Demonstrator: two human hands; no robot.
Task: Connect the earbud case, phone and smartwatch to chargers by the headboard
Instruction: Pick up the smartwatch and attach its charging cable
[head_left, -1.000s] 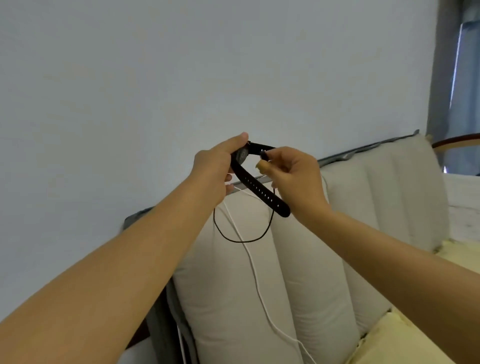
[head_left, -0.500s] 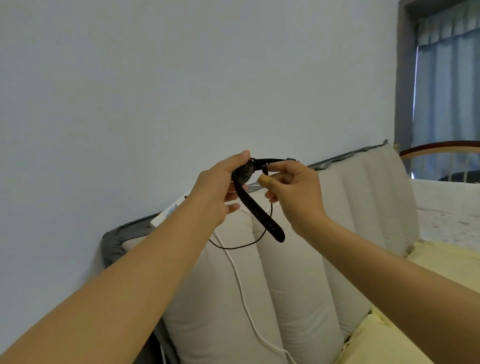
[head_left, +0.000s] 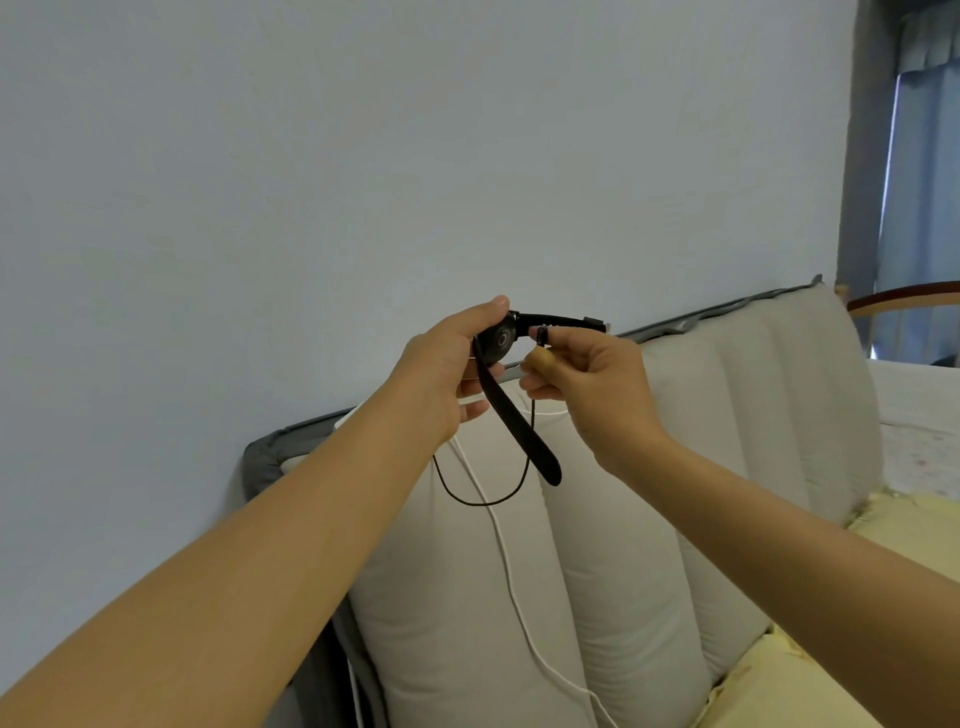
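Our left hand holds the smartwatch up by the headboard, back showing, so our right hand can pinch the black charger clip onto it.

Clearance, headboard area.
- Wall: bare and flat above the headboard; open air in front of it, above both hands.
- Black cable: slack loop hanging below the left hand, across the cushion face.
- White cable: runs down the cushion under the loop, crossing the lower approach.
- Watch strap: dangles between the wrists, narrowing that gap.
- Right hand: just beside the left; little room between.
- Right of the headboard: open towards the curtain.
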